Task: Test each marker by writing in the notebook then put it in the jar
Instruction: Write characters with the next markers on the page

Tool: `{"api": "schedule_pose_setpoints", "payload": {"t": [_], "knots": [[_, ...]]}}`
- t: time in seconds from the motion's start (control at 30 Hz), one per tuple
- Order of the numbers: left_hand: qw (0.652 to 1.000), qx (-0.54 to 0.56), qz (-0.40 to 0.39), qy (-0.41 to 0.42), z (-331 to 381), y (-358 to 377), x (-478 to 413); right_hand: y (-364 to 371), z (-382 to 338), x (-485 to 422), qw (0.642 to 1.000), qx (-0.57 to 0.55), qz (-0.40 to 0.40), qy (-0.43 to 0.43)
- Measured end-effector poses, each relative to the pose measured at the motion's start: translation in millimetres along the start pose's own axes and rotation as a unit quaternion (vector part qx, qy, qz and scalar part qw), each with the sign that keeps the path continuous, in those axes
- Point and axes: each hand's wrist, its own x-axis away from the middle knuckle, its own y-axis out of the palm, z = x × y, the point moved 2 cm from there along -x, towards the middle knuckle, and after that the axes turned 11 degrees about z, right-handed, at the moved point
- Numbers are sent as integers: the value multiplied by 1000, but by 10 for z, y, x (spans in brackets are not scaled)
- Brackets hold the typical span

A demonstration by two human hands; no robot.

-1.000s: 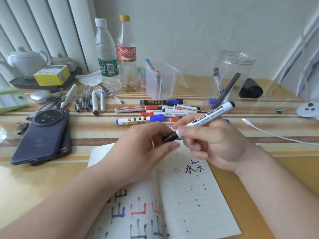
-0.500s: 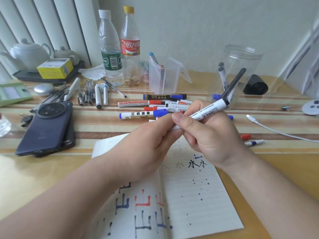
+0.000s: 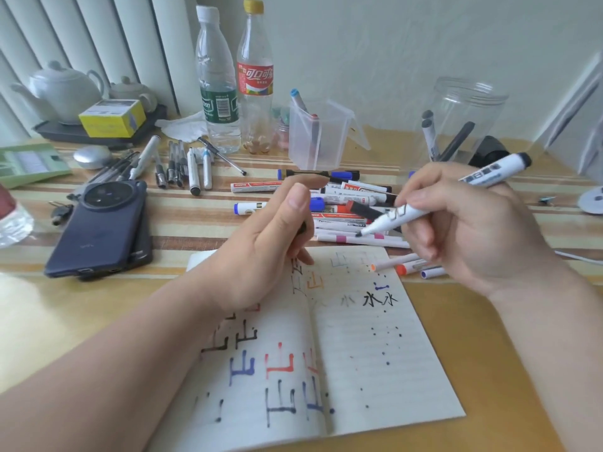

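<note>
The open notebook (image 3: 375,370) is being overhung by both wrists, its far edge lying just beneath the fingers. The clear jar (image 3: 470,106), with markers inside, is being seen upright beyond the right fingers. The white marker (image 3: 411,213) is being gripped by the right hand (image 3: 473,230), with thumb and curled fingers pinching its barrel. Its long axis is being held slanted, bare tip pointing down-left toward the left hand (image 3: 261,256) and black tail pointing up-right. A small dark cap (image 3: 303,228), mostly hidden, is being enclosed in the left curled fingers, thumb raised.

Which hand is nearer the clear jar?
Right. The right hand, holding the marker, is just in front of the jar; the left hand, gripping the cap, is farther left, over the notebook.
</note>
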Motion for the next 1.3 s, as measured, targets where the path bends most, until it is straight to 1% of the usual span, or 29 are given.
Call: {"api": "schedule_pose_setpoints", "payload": {"t": [0.07,0.1,0.17,0.27,0.37,0.43,0.53,0.63,0.7,0.77,1.3], "knots": [[1000,16,-22,-10,13,8,16,46,0,120,992,55,-108,42],[999,15,-33,-9,26,13,26,67,31,196,985,68,-147,65],[999,11,-50,-4,55,20,41,87,143,332,976,75,-179,100],[997,16,-81,-2,101,53,73,65,371,428,977,89,-149,125],[994,22,-105,-11,109,78,90,-4,466,394,985,101,-99,100],[994,25,-110,-13,91,88,91,-55,467,374,986,104,-79,100],[993,41,-112,-14,40,130,89,-74,481,410,981,125,-100,111],[992,52,-110,-16,1,167,84,-37,481,446,975,155,-129,98],[993,50,-109,-16,-9,177,78,-16,464,448,968,197,-135,81],[993,47,-110,-19,-17,179,72,1,456,450,964,220,-134,70],[993,35,-108,-30,-18,199,96,19,461,454,963,243,-100,64]]}}
